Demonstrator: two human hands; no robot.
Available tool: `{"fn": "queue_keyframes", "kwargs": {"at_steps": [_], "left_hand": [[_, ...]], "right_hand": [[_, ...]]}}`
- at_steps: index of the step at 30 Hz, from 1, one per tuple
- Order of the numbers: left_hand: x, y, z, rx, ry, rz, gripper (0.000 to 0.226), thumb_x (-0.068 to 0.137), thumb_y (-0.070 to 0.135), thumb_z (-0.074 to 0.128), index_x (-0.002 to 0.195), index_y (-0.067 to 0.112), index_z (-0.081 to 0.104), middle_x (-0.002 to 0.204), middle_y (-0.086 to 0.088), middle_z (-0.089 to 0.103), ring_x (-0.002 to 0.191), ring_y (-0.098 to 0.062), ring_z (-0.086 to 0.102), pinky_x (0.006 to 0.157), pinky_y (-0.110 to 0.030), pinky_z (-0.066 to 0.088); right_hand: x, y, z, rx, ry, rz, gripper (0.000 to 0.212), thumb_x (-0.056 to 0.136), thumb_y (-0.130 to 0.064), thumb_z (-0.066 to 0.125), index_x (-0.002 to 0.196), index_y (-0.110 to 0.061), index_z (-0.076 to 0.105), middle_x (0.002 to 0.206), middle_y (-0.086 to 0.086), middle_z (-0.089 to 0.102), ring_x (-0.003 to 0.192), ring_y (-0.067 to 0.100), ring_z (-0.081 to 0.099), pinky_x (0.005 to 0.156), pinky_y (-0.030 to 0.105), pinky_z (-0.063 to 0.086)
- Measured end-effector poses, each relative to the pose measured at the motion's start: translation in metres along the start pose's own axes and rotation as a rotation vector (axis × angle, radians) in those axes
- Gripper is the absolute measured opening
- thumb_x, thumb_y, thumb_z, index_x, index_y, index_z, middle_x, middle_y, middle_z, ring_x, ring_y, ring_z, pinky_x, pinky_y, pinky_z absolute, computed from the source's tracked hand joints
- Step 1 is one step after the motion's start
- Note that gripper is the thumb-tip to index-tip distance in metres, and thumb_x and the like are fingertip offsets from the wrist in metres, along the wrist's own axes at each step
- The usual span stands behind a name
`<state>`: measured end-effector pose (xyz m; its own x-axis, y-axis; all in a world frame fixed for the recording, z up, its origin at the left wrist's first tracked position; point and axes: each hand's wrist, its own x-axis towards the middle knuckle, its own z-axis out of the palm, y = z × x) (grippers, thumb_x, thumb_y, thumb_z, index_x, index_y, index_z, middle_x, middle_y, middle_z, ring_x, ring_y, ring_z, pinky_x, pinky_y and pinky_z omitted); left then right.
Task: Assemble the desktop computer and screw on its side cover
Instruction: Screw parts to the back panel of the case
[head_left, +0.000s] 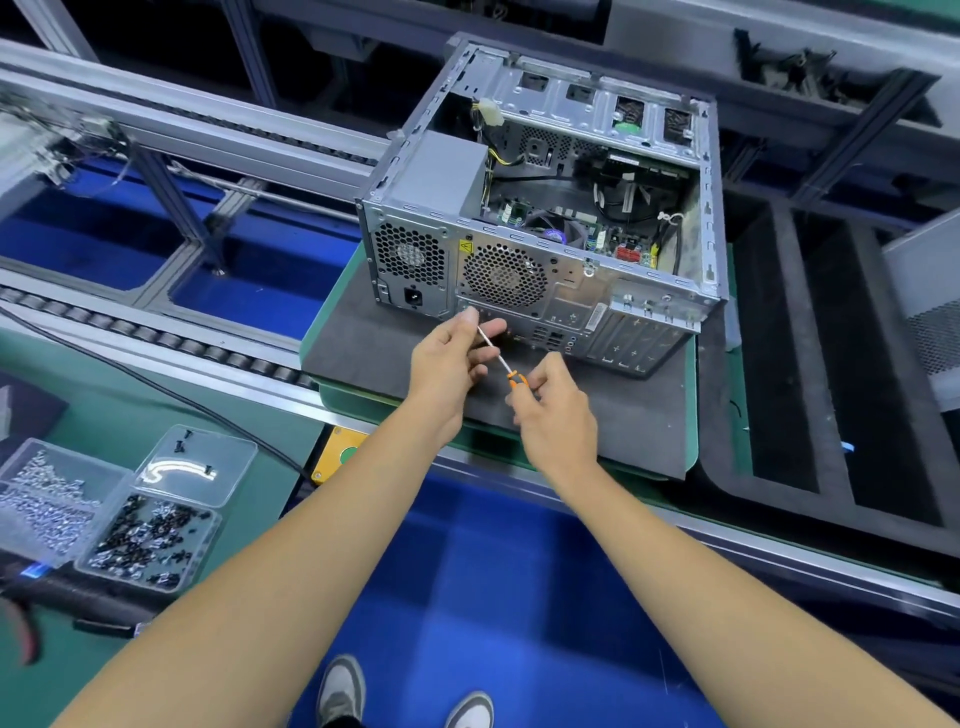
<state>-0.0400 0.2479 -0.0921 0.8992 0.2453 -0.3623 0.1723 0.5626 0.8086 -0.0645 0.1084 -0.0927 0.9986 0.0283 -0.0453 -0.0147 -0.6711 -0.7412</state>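
An open desktop case (540, 208) lies on its side on a dark foam mat (623, 415), its rear panel facing me and the motherboard, cables and power supply exposed on top. No side cover is on it. My right hand (553, 410) grips the orange handle of a small screwdriver (501, 358). My left hand (457, 353) pinches the shaft near its tip, just in front of the rear panel's lower edge.
Clear plastic trays of silver screws (47, 499) and black screws (145, 540) sit at lower left on the green bench, with a lid (195, 467) beside them. A roller conveyor (156, 338) runs on the left. A yellow button box (340, 452) sits below the mat.
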Motion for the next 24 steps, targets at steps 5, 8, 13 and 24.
{"fn": "queue_keyframes", "kwargs": {"at_steps": [5, 8, 13, 24], "left_hand": [[0.017, 0.018, -0.024, 0.059, 0.045, 0.054, 0.028, 0.097, 0.042, 0.063, 0.106, 0.016, 0.066, 0.103, -0.003, 0.078, 0.050, -0.004, 0.051, 0.050, -0.019, 0.044], [0.020, 0.022, -0.030, 0.118, -0.007, 0.017, 0.034, 0.093, 0.046, 0.067, 0.106, 0.015, 0.068, 0.095, 0.000, 0.078, 0.049, -0.007, 0.047, 0.045, -0.022, 0.040], [0.022, 0.026, -0.028, 0.188, -0.088, -0.038, 0.031, 0.092, 0.042, 0.070, 0.098, 0.011, 0.071, 0.084, -0.001, 0.076, 0.048, -0.008, 0.045, 0.040, -0.022, 0.036], [0.026, 0.032, -0.029, 0.255, -0.109, -0.090, 0.035, 0.085, 0.053, 0.073, 0.068, 0.023, 0.077, 0.051, 0.003, 0.047, 0.044, -0.012, 0.037, 0.037, -0.021, 0.031]], "right_hand": [[-0.012, -0.046, 0.038, 0.251, -0.016, 0.111, 0.012, 0.091, -0.028, 0.050, 0.083, -0.021, 0.045, 0.065, -0.007, 0.069, 0.071, 0.019, 0.064, 0.068, 0.043, 0.051], [-0.020, -0.060, 0.056, 0.447, -0.021, 0.208, 0.013, 0.095, -0.020, 0.048, 0.083, -0.017, 0.047, 0.062, -0.001, 0.065, 0.059, 0.024, 0.056, 0.062, 0.045, 0.048], [-0.023, -0.065, 0.069, 0.590, 0.020, 0.350, 0.018, 0.099, -0.014, 0.045, 0.081, -0.015, 0.044, 0.062, 0.000, 0.062, 0.054, 0.019, 0.049, 0.060, 0.038, 0.041], [-0.018, -0.073, 0.077, 0.621, 0.028, 0.399, 0.018, 0.099, -0.013, 0.043, 0.081, -0.014, 0.043, 0.058, 0.000, 0.056, 0.045, 0.015, 0.044, 0.044, 0.028, 0.034]]}}
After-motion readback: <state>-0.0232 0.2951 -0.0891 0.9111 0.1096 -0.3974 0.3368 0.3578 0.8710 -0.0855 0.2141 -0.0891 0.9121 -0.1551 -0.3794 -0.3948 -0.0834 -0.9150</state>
